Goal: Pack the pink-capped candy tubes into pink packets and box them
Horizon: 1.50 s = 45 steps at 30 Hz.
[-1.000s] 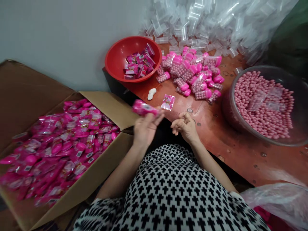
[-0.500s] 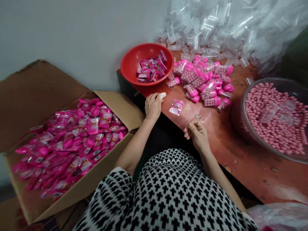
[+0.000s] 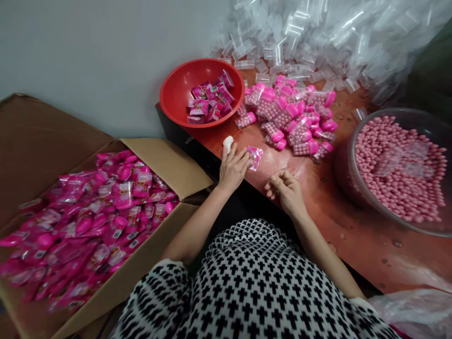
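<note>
My left hand [image 3: 233, 168] lies on the table edge with its fingers stretched out, the fingertips at the left side of a flat pink printed wrapper [image 3: 255, 157]. Just beyond its fingers sits a small crumpled white wad [image 3: 228, 143]. To the right of the wrapper, my right hand [image 3: 285, 188] is held low over the table edge, fingers curled and thumb against them; whatever they may hold is hidden. Behind both hands lies a pile of clear jars [image 3: 282, 113] with pink caps, filled with pink balls.
A red bowl [image 3: 169, 101] holds several pink packets. At left, an open cardboard box [image 3: 169, 165] is full of pink packaged jars. A grey tub [image 3: 348, 169] of pink balls stands at right. Empty clear tubes [image 3: 293, 37] are heaped at the back of the reddish table [image 3: 353, 245].
My left hand has let go of the white wad, left on the table, and moved right to the wrapper. The right hand stays curled in about the same place. The view has shifted slightly.
</note>
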Motion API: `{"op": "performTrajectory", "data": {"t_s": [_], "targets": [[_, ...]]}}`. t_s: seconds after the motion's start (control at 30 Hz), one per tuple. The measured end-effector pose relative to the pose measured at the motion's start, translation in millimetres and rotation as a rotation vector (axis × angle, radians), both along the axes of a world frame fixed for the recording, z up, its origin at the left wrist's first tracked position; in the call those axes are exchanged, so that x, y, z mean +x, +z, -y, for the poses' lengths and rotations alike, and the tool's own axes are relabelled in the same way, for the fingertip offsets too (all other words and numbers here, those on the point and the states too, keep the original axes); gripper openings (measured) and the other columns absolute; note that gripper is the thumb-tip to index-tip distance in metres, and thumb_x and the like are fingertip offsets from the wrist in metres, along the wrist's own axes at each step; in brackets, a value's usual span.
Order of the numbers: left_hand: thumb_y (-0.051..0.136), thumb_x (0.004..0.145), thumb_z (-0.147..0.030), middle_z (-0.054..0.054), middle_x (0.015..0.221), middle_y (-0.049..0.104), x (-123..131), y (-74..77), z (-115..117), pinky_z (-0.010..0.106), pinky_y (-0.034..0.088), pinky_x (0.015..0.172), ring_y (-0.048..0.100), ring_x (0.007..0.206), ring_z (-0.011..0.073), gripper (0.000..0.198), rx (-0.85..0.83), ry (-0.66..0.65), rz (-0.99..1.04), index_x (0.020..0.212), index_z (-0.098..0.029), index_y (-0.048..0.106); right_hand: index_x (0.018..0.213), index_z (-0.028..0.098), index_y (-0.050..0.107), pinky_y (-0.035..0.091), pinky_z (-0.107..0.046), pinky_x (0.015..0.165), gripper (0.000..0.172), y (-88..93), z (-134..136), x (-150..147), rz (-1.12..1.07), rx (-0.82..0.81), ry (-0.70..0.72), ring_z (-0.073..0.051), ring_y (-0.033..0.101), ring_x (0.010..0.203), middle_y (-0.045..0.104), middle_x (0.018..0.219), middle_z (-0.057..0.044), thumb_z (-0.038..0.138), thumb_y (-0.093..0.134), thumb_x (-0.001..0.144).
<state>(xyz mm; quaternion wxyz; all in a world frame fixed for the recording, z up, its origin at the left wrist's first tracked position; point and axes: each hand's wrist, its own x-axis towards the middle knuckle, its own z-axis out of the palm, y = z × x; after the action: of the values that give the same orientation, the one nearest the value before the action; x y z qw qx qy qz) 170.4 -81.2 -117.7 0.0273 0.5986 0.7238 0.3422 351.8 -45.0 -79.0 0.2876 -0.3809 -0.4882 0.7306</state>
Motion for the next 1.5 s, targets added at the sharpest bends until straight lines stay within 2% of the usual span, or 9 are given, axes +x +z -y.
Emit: {"op": "performTrajectory", "data": {"t_s": [0.2, 0.4, 0.53, 0.7, 0.83, 1.0, 1.23, 1.4, 1.5], "targets": [[0.052, 0.088, -0.033, 0.005, 0.120, 0.065, 5.0, -9.6, -2.6, 0.058, 0.015, 0.113, 0.039, 0.133, 0.0273, 0.024, 0.093, 0.077, 0.034, 0.101, -0.024, 0.069, 0.078, 0.020, 0.050, 0.043, -0.016, 0.043, 0.030, -0.5, -14.4, -10.0, 0.047, 0.094, -0.006, -0.007, 0.056, 0.049, 0.063, 0.065, 0.004, 0.046, 0.066, 0.076], [0.056, 0.086, -0.035, 0.007, 0.123, 0.063, 28.6, 17.9, 7.9, 0.053, 0.022, 0.113, 0.042, 0.131, 0.0273, 0.026, 0.174, 0.040, 0.169, 0.105, -0.023, 0.068, 0.102, 0.024, 0.048, 0.048, -0.019, 0.056, 0.045, -2.4, -34.4, -34.2, -0.070, 0.164, -0.112, -0.009, 0.058, 0.069, 0.061, 0.082, 0.004, 0.042, 0.073, 0.069], [0.064, 0.078, -0.044, 0.010, 0.118, 0.065, 38.0, 30.8, 19.1, 0.044, 0.047, 0.097, 0.060, 0.111, 0.0256, 0.044, 0.096, 0.082, 0.782, 0.115, -0.019, 0.063, 0.097, 0.023, 0.048, 0.043, -0.019, 0.053, 0.042, 4.9, -41.3, -33.9, -0.099, 0.175, -0.034, -0.008, 0.052, 0.055, 0.054, 0.063, 0.009, 0.039, 0.073, 0.068], [0.074, 0.067, -0.043, 0.004, 0.074, 0.068, 41.0, 31.6, 21.1, 0.035, 0.057, 0.075, 0.065, 0.071, 0.0161, 0.033, -0.178, -0.030, 1.424, 0.074, -0.012, 0.070, 0.100, 0.020, 0.048, 0.039, -0.020, 0.050, 0.044, 8.7, -43.4, -19.8, 0.022, 0.209, 0.195, -0.008, 0.049, 0.051, 0.054, 0.060, 0.009, 0.036, 0.072, 0.067], [0.081, 0.058, -0.035, 0.004, 0.070, 0.068, 48.1, 33.9, 20.6, 0.029, 0.056, 0.071, 0.064, 0.067, 0.0135, 0.027, -0.203, 0.033, 1.558, 0.068, -0.011, 0.072, 0.090, 0.018, 0.055, 0.042, -0.024, 0.057, 0.031, 16.8, -54.6, -5.4, 0.291, 0.443, 0.176, -0.011, 0.052, 0.057, 0.056, 0.063, 0.005, 0.044, 0.063, 0.075], [0.084, 0.052, -0.031, 0.007, 0.069, 0.069, 56.7, 34.6, 22.2, 0.027, 0.056, 0.065, 0.065, 0.064, 0.0141, 0.030, -0.186, 0.171, 1.637, 0.068, -0.009, 0.072, 0.099, 0.013, 0.057, 0.044, -0.040, 0.080, 0.042, 39.3, -90.2, -5.6, 0.907, 0.847, -0.226, -0.025, 0.061, 0.086, 0.065, 0.090, -0.012, 0.052, 0.052, 0.084], [0.086, 0.049, -0.025, 0.004, 0.066, 0.067, 51.1, 39.4, 21.7, 0.023, 0.055, 0.056, 0.063, 0.058, 0.0119, 0.029, -0.041, 0.301, 1.840, 0.058, -0.010, 0.062, 0.111, 0.001, 0.052, 0.042, -0.048, 0.086, 0.051, 48.8, -131.5, -40.0, 1.311, 0.843, -0.192, -0.036, 0.060, 0.098, 0.063, 0.102, -0.025, 0.045, 0.051, 0.085], [0.077, 0.068, -0.021, 0.002, 0.065, 0.067, 45.9, 42.8, 12.4, 0.023, 0.055, 0.057, 0.065, 0.058, 0.0120, 0.016, 0.100, 0.421, 2.068, 0.072, -0.012, 0.064, 0.092, 0.008, 0.061, 0.045, -0.045, 0.082, 0.025, 46.8, -137.1, -17.3, 1.217, 0.848, -0.182, -0.032, 0.062, 0.093, 0.066, 0.090, -0.020, 0.027, 0.049, 0.083], [0.072, 0.074, -0.024, 0.004, 0.069, 0.068, 47.9, 43.6, 5.6, 0.025, 0.056, 0.064, 0.067, 0.063, 0.0143, 0.014, 0.151, 0.465, 2.175, 0.078, -0.012, 0.064, 0.088, 0.015, 0.060, 0.050, -0.033, 0.066, 0.021, 45.1, -102.3, 0.2, 0.752, 0.809, -0.215, -0.020, 0.062, 0.071, 0.064, 0.072, -0.005, 0.032, 0.048, 0.085]]}}
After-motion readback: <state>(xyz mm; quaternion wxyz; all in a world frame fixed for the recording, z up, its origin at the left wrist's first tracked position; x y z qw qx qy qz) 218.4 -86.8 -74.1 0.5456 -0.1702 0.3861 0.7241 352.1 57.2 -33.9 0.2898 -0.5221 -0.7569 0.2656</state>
